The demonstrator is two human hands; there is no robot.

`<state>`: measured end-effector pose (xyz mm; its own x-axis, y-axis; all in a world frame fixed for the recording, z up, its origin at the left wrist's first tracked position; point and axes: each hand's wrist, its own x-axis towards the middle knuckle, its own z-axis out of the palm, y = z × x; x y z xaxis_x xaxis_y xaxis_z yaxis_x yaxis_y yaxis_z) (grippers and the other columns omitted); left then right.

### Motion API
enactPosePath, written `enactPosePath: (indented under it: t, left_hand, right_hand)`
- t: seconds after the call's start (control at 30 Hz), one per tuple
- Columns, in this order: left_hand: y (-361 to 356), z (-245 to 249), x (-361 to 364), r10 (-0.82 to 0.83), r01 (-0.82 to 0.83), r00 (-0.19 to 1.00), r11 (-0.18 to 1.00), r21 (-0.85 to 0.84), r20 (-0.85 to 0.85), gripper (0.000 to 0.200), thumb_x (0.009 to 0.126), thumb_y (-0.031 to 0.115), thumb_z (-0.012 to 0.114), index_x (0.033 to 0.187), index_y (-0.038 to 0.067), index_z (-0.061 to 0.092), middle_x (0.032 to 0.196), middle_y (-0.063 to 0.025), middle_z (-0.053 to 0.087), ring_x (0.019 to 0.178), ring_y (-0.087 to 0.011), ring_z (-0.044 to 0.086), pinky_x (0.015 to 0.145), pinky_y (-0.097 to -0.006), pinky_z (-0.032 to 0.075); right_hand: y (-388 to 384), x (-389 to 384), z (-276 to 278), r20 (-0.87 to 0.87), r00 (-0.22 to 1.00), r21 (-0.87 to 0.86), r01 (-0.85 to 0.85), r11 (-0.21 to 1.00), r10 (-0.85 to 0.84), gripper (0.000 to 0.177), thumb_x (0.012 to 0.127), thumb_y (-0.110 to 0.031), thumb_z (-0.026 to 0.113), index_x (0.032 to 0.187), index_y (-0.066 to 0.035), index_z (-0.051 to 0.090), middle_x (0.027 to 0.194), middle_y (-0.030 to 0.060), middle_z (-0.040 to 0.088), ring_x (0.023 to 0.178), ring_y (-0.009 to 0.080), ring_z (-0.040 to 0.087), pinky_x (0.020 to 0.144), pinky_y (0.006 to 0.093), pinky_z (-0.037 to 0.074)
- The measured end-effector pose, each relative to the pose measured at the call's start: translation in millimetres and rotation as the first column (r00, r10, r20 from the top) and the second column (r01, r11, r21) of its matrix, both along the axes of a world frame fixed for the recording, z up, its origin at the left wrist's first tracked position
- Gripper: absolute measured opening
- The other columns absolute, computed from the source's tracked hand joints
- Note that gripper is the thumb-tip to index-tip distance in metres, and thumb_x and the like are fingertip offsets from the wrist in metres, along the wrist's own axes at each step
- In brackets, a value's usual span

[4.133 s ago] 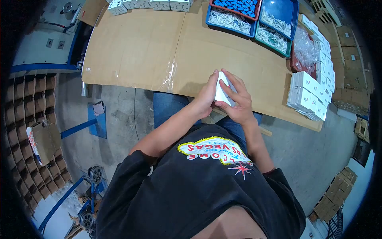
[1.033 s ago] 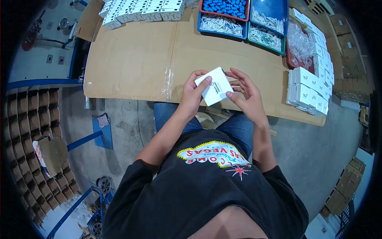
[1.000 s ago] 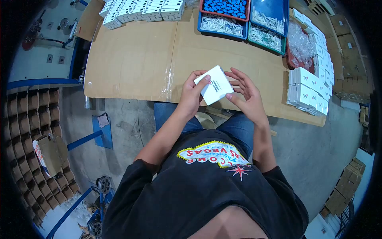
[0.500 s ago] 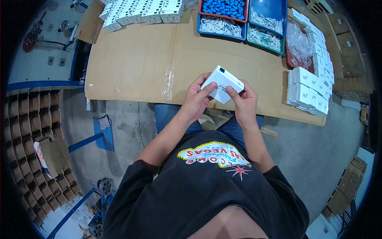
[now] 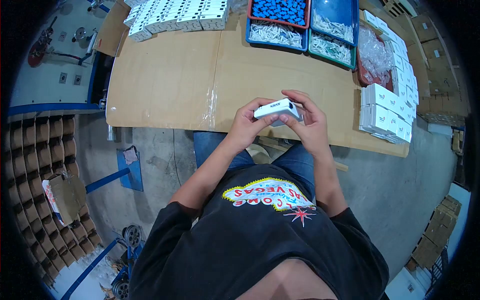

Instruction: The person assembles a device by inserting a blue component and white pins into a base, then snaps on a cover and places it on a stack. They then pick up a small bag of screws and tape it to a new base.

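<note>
A small white box (image 5: 276,108) with dark print is held above the table's near edge, one narrow side turned up toward me. My left hand (image 5: 248,121) grips its left end, with the thumb along the near side. At the other end, my right hand (image 5: 311,123) has its thumb against the near corner, while its fingers reach round behind, the forefinger raised over the top. The box's underside and the fingertips behind it are hidden.
Brown cardboard covers the table (image 5: 165,80). Rows of white boxes (image 5: 177,17) stand at the back left, more white boxes (image 5: 385,112) at the right. Trays hold blue pieces (image 5: 280,11) and white pieces (image 5: 276,34). Clear plastic bags (image 5: 375,55) lie beside them.
The white box has been tilted and turned, so its broad printed face no longer faces me and a narrow side shows. My right hand's fingers have lifted and shifted round the box.
</note>
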<state>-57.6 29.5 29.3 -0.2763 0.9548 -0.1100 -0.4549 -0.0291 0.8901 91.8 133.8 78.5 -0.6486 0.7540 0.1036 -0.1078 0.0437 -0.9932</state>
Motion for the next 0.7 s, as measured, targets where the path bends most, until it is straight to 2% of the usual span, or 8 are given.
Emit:
enactPosePath:
  t: [0.13, 0.23, 0.37, 0.43, 0.5, 0.57, 0.63, 0.7]
  left_hand:
    - [-1, 2, 4, -0.011, 0.011, 0.996, 1.000, 0.009, -0.090, 0.031, 0.095, 0.010, 0.073, 0.125, 0.003, 0.064, 0.109, -0.0018, 0.069, 0.101, -0.0072, 0.062, 0.087, -0.0246, 0.052]
    - [-3, 3, 0, -0.021, 0.020, 0.988, 1.000, -0.004, -0.151, 0.032, 0.096, 0.011, 0.072, 0.126, 0.003, 0.064, 0.109, -0.0022, 0.069, 0.102, -0.0076, 0.062, 0.088, -0.0246, 0.051]
    - [-2, -1, 3, -0.048, 0.046, 0.996, 0.999, -0.016, -0.078, 0.033, 0.098, 0.015, 0.070, 0.129, 0.005, 0.062, 0.108, -0.0025, 0.069, 0.102, -0.0088, 0.064, 0.086, -0.0255, 0.053]
    - [2, 10, 10, 0.127, -0.078, 0.947, 0.982, -0.169, 0.295, 0.036, 0.099, 0.018, 0.069, 0.132, 0.007, 0.060, 0.109, -0.0029, 0.069, 0.100, -0.0104, 0.066, 0.081, -0.0272, 0.056]
    - [7, 10, 13, 0.298, -0.208, 0.871, 0.944, -0.258, 0.391, 0.034, 0.100, 0.025, 0.066, 0.128, 0.006, 0.060, 0.102, -0.0033, 0.069, 0.086, -0.0108, 0.066, 0.069, -0.0268, 0.055]
    - [2, -17, -2, 0.021, 0.058, 0.529, 0.996, -0.061, 0.848, 0.029, 0.102, 0.029, 0.062, 0.116, 0.004, 0.062, 0.091, -0.0035, 0.066, 0.071, -0.0108, 0.060, 0.060, -0.0253, 0.051]
    - [2, -11, -4, 0.094, 0.081, 0.439, 0.986, -0.144, 0.894, 0.030, 0.104, 0.034, 0.057, 0.108, 0.005, 0.064, 0.082, -0.0030, 0.061, 0.063, -0.0111, 0.054, 0.054, -0.0240, 0.044]
    - [-1, -19, -5, -0.119, 0.324, 0.342, 0.946, 0.003, 0.932, 0.031, 0.103, 0.036, 0.056, 0.106, 0.007, 0.066, 0.083, -0.0026, 0.062, 0.062, -0.0111, 0.052, 0.053, -0.0237, 0.043]
  right_hand:
    - [4, 6, -14, 0.108, 0.994, 0.156, -0.040, 0.987, 0.023, 0.031, 0.086, -0.001, 0.078, 0.115, 0.000, 0.069, 0.111, 0.0074, 0.064, 0.108, 0.0165, 0.063, 0.092, 0.0281, 0.051]
    - [0, 6, -16, 0.123, 0.992, 0.073, -0.011, 0.997, 0.002, 0.023, 0.086, -0.002, 0.077, 0.108, 0.000, 0.071, 0.111, 0.0080, 0.065, 0.105, 0.0158, 0.063, 0.089, 0.0281, 0.051]
    - [7, 8, -20, 0.185, 0.981, 0.047, -0.070, 0.996, 0.060, 0.035, 0.087, -0.005, 0.078, 0.121, -0.002, 0.068, 0.118, 0.0088, 0.065, 0.110, 0.0173, 0.062, 0.094, 0.0291, 0.050]
    - [6, 5, -13, 0.059, 0.997, -0.157, -0.041, 0.987, 0.051, 0.053, 0.088, -0.006, 0.078, 0.138, -0.003, 0.058, 0.128, 0.0092, 0.063, 0.119, 0.0200, 0.060, 0.102, 0.0319, 0.047]
    - [9, 9, -10, 0.039, 0.992, -0.141, -0.115, 0.983, 0.122, 0.059, 0.089, -0.006, 0.077, 0.143, -0.003, 0.053, 0.132, 0.0102, 0.062, 0.123, 0.0206, 0.057, 0.105, 0.0335, 0.046]
    - [8, 10, -9, 0.021, 0.980, -0.126, -0.192, 0.973, 0.196, 0.066, 0.089, -0.005, 0.076, 0.148, -0.003, 0.048, 0.135, 0.0113, 0.060, 0.127, 0.0213, 0.055, 0.108, 0.0351, 0.044]
    - [3, 6, -9, 0.010, 0.990, -0.136, -0.138, 0.981, 0.141, 0.065, 0.090, -0.004, 0.075, 0.148, -0.002, 0.047, 0.133, 0.0128, 0.061, 0.126, 0.0193, 0.057, 0.106, 0.0335, 0.046]
    - [5, 4, -19, -0.010, 0.989, -0.205, -0.146, 0.968, 0.147, 0.059, 0.090, -0.005, 0.075, 0.144, -0.002, 0.050, 0.127, 0.0118, 0.063, 0.119, 0.0174, 0.060, 0.101, 0.0315, 0.049]
